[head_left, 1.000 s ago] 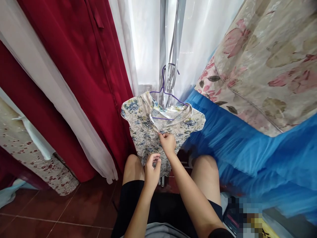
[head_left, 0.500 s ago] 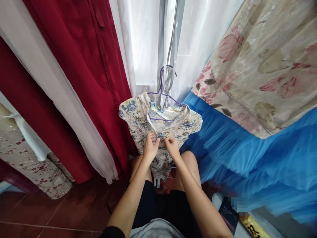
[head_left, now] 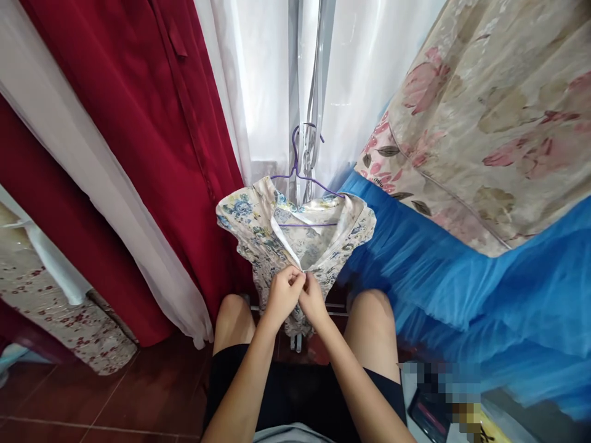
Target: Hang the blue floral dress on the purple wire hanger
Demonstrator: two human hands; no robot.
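Observation:
A short-sleeved floral blouse, cream with blue and yellow flowers, hangs in front of me on a purple wire hanger. Its V-shaped neckline has a white inner edging. At the bottom of that V, my left hand pinches the left front edge. My right hand is closed on the cloth right beside it, and the fingertips of both hands nearly meet. Whatever small part lies between the fingertips is hidden. The blouse's lower part hangs behind my hands, between my knees.
Red drapes and pale sheer cloth hang at left. White fabric hangs behind the hanger. On the right are a floral cloth and blue tulle. A dark phone-like object lies at lower right, partly blurred out. The floor is red tile.
Both hands have moved down and closer together at the neckline's bottom. The blouse front is pulled straighter, its V opening now longer. My knees have spread apart.

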